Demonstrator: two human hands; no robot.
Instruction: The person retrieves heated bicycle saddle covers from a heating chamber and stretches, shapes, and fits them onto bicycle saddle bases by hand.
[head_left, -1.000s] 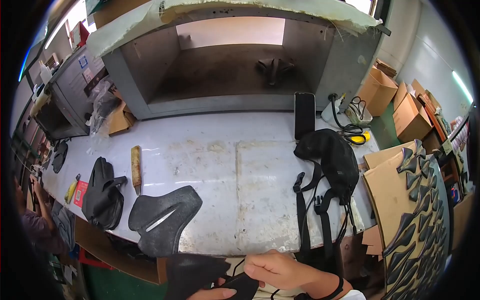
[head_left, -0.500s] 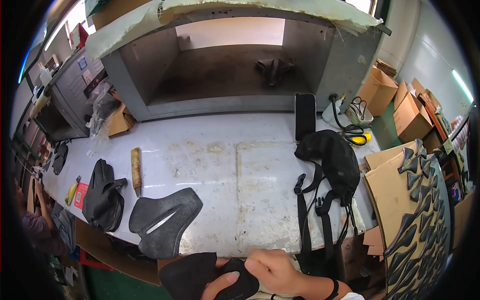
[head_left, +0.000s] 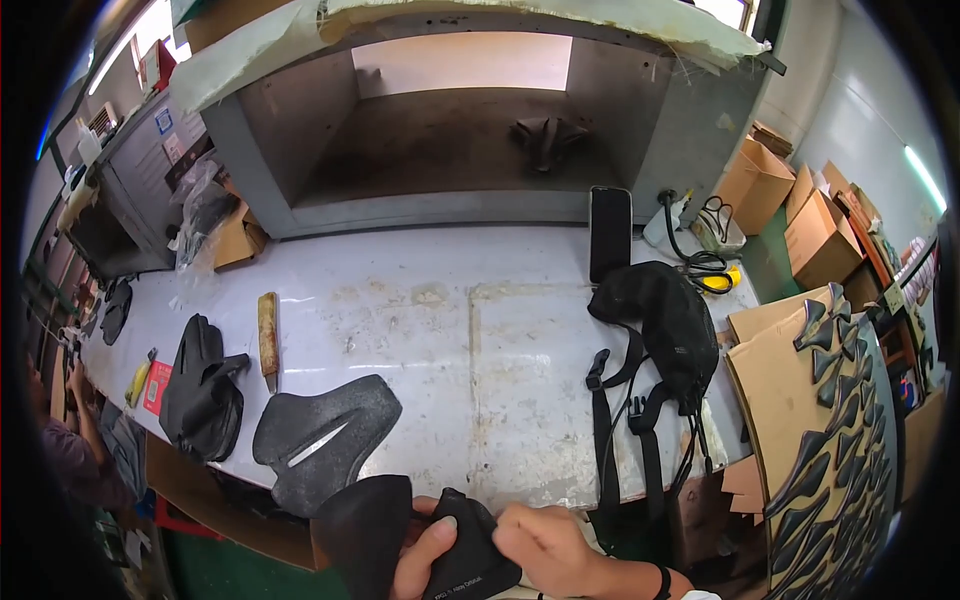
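At the bottom edge of the view, my left hand [head_left: 426,550] grips a black saddle cover [head_left: 465,550], its thumb pressed on the surface. The cover is pliable, with small pale lettering near its lower edge, and one wide flap stands up left of my thumb. My right hand [head_left: 548,548] is closed in a pinch at the cover's right edge; its fingertips are hidden. Just beyond the flap lies a dark grey saddle-shaped pad [head_left: 345,425] with a long slot. A knife with a worn, wrapped handle [head_left: 268,335] rests behind that pad.
A black bag with straps [head_left: 660,335] and an upright phone [head_left: 610,235] are at the right of the table [head_left: 430,390]. A metal box [head_left: 245,150] stands behind. Cardboard with several black curved pieces [head_left: 845,400] leans at right. A black folded item [head_left: 200,400] lies left; a person [head_left: 85,450] is beyond.
The black saddle cover has turned in my hands, so its flap stands higher and the lettering now shows. My left thumb has moved up and left; my right hand stays almost in place.
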